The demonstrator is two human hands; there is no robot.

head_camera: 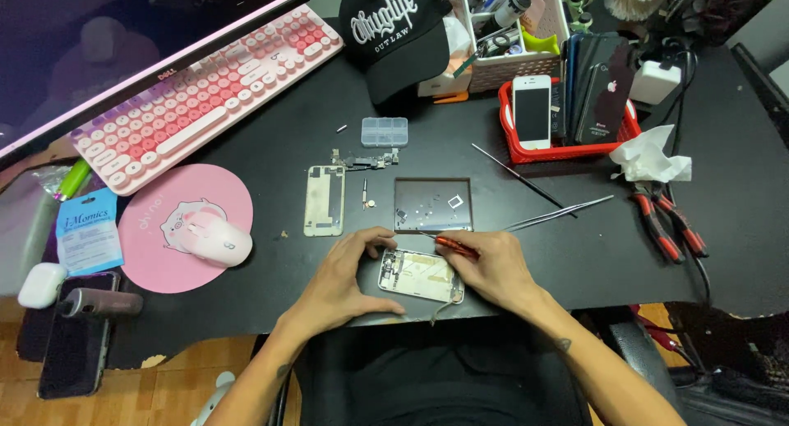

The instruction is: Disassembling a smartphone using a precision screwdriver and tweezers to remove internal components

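Note:
An opened phone body point(421, 275) lies at the near edge of the black desk point(271, 147), its inner parts showing. My left hand point(345, 280) grips its left side, fingers curled around the top left corner. My right hand point(486, 268) rests on its right side and holds a small screwdriver with an orange-red handle point(454, 245), the tip pointing left over the phone's top edge. Just behind lies a dark magnetic mat point(433, 205) with tiny screws and a small frame part.
A removed back panel point(325, 200), a flex cable part point(366, 160) and a clear parts box point(385, 132) lie behind the phone. Tweezers point(559, 215), a thin probe point(522, 179), red pliers point(667, 225), a red basket of phones point(567, 105), a cap point(396, 32), pink keyboard point(205, 93) and mouse point(215, 241) surround them.

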